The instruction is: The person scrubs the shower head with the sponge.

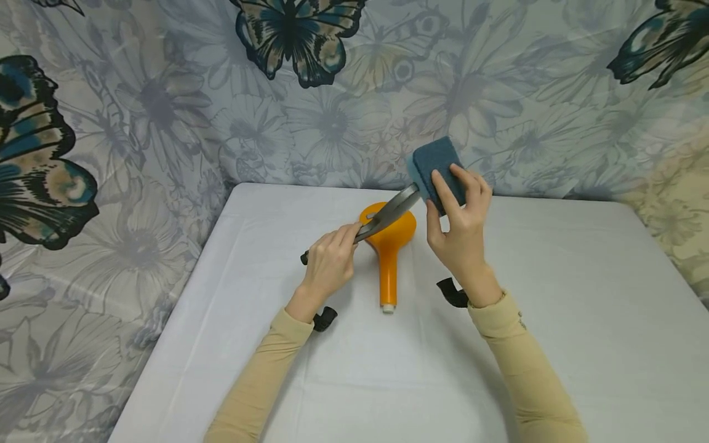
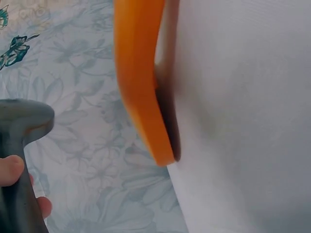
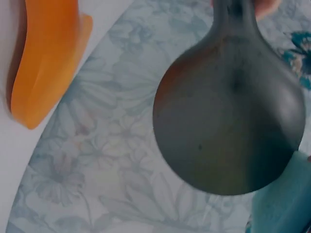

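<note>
A grey shower head (image 1: 394,209) with a black-tipped handle is gripped by my left hand (image 1: 331,259), its round head tilted up to the right. In the right wrist view the smooth disc of this shower head (image 3: 226,116) faces the camera. My right hand (image 1: 462,231) holds a blue sponge (image 1: 440,163) with a darker scouring side, fingers spread over that side. The lighter side of the sponge (image 3: 282,199) meets the rim of the disc. Below and behind the grey one lies an orange shower head (image 1: 389,246), its pale connector end toward me.
A white-covered table (image 1: 554,320) spans the lower view. Behind it and to the left hangs a grey floral cloth (image 1: 332,123) with butterflies. Black pieces (image 1: 453,292) show at both wrists, below beige sleeves (image 1: 515,351).
</note>
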`<state>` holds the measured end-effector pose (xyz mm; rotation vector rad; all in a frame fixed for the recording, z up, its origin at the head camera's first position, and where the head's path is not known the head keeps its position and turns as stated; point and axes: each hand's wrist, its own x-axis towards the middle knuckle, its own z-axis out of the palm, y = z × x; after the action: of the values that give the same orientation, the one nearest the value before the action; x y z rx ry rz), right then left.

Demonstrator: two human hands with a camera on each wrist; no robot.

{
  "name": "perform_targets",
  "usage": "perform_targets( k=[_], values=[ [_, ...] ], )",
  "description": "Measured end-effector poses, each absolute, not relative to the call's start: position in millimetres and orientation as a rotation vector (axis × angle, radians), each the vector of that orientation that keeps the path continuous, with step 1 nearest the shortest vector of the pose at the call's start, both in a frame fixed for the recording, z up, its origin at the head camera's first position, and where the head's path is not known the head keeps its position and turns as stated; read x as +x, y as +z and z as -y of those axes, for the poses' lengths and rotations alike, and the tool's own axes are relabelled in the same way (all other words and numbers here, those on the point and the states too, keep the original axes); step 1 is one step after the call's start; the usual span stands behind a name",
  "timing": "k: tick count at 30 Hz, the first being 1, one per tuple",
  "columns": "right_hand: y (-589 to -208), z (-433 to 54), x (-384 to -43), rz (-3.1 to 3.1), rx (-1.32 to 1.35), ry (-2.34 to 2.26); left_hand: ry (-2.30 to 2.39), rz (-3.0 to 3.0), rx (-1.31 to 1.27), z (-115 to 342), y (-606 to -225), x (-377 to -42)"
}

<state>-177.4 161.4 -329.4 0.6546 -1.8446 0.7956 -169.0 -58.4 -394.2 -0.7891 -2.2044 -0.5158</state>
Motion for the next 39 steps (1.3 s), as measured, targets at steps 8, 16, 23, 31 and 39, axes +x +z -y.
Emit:
perform_targets(
  k=[8, 16, 23, 31, 39],
  values=[
    [-347.6, -138.6, -158.6, 1.884, 0.955, 0.378, -0.484, 2.225, -0.773, 57.5, -387.7, -165.6],
    [-334.9, -147.1, -168.9, 1.898, 0.799, 0.385, -0.481, 2.271, -0.785, 56.5, -385.1, -164.0],
    [-347.5, -135.6, -161.0, 1.912, 0.845, 0.292, -0.484, 2.268, -0.783, 58.9, -385.7, -163.7],
    [-361.7, -128.5, -159.6, 1.897, 0.913, 0.240, -0.501, 2.298, -0.779, 57.3, -386.5, -159.4],
    [-325.4, -153.6, -182.7, 1.875, 0.598, 0.639, -0.577, 2.273, -0.766, 57.1, -383.7, -159.4]
  ],
)
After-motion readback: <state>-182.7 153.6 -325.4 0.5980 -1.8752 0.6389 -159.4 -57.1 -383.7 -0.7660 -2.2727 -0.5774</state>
